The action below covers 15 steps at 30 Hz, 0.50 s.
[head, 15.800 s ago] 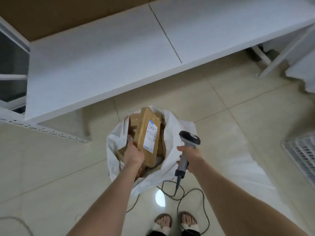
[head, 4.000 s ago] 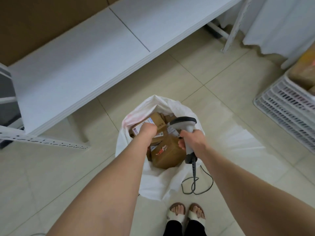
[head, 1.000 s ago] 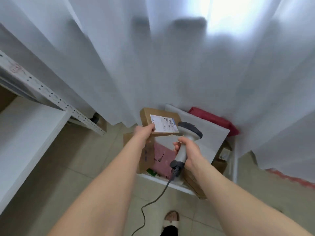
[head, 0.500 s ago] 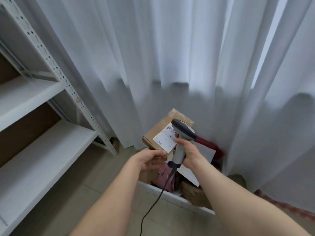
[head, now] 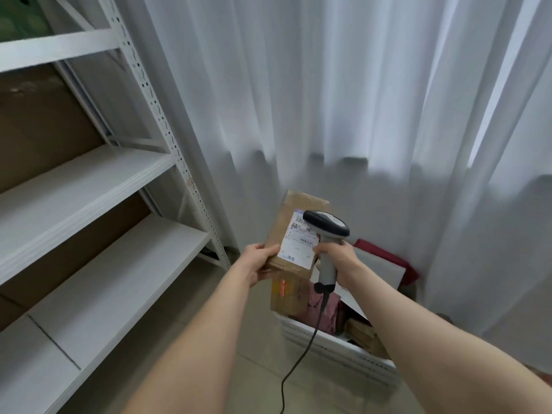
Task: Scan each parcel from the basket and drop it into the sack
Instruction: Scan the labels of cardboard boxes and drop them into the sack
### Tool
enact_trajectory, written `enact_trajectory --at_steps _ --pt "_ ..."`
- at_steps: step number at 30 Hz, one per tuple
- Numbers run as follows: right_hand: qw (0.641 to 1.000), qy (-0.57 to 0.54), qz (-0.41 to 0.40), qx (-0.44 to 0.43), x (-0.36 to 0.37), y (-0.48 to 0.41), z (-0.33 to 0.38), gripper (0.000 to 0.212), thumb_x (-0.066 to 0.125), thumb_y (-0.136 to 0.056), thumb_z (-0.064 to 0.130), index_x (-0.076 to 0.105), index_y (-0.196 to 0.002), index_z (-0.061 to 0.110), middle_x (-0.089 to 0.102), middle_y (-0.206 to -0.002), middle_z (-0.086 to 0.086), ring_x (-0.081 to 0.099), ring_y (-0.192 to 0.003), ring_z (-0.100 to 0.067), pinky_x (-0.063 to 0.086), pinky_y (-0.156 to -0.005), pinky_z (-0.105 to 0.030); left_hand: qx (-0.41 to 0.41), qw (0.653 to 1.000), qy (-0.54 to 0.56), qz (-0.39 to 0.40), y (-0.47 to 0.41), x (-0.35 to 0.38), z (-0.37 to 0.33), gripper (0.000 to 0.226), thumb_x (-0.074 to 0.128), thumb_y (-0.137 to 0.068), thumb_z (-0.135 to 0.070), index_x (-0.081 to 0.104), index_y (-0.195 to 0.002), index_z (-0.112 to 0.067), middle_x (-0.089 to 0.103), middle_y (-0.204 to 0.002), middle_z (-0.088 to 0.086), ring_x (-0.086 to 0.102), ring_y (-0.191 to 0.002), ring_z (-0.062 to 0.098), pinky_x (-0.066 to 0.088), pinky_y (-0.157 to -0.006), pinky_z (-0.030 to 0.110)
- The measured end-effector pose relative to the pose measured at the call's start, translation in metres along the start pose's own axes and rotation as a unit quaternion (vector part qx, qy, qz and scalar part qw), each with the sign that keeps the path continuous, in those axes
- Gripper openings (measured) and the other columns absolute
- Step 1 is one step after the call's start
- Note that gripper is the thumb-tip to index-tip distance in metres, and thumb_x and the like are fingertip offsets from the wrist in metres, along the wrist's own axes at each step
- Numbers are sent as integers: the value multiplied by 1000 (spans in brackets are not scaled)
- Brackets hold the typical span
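Note:
My left hand (head: 255,262) grips the near end of a brown cardboard parcel (head: 295,216), held up with its white shipping label (head: 299,242) facing me. My right hand (head: 339,256) grips the handle of a grey barcode scanner (head: 326,226). The scanner's dark head sits right over the label's upper right corner. Its cable (head: 301,354) hangs down to the floor. Below the parcel stands the white basket (head: 334,346) with several more parcels: another brown box (head: 288,295), a pink bag (head: 324,309), a white flat mailer (head: 379,267). The sack is out of view.
White metal shelving (head: 89,186) fills the left side, its upright post (head: 167,138) close to my left arm. A white curtain (head: 358,100) hangs behind the basket. A red packet (head: 385,252) lies at the basket's back. Tiled floor (head: 257,366) lies between shelf and basket.
I have lifted the parcel from the basket and turned it so the label faces up. The scanner head has come over the label. My view has risen toward the shelving and curtain.

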State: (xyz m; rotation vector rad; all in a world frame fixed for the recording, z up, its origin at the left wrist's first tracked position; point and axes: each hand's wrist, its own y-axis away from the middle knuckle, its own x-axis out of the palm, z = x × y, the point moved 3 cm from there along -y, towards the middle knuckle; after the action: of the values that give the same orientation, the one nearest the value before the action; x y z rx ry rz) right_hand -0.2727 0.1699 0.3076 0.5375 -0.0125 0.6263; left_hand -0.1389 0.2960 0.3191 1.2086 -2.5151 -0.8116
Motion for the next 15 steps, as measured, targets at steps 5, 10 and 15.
enact_trajectory --at_steps 5,10,15 --pt "999 -27 7 -18 18 32 2 17 60 -84 -8 57 -96 3 66 -81 -18 61 -58 -22 52 -51 -30 10 996 74 -43 13 -35 14 55 59 -92 -4 35 -142 -6 64 -99 14 62 -81 26 54 -76 46" --pt "998 40 2 -39 42 56 6 3 57 -89 -3 58 -88 0 61 -64 -14 51 -47 -17 45 -44 -25 3 995 90 -52 22 -55 23 51 56 -94 -4 36 -141 -6 62 -121 21 62 -100 32 53 -84 48" --pt "997 69 -15 -13 58 70 2 3 59 -89 4 59 -88 2 60 -63 -13 50 -45 -17 45 -48 -27 -8 993 106 -60 29 -62 26 46 55 -94 -5 39 -137 -6 62 -121 20 63 -107 34 54 -84 48"
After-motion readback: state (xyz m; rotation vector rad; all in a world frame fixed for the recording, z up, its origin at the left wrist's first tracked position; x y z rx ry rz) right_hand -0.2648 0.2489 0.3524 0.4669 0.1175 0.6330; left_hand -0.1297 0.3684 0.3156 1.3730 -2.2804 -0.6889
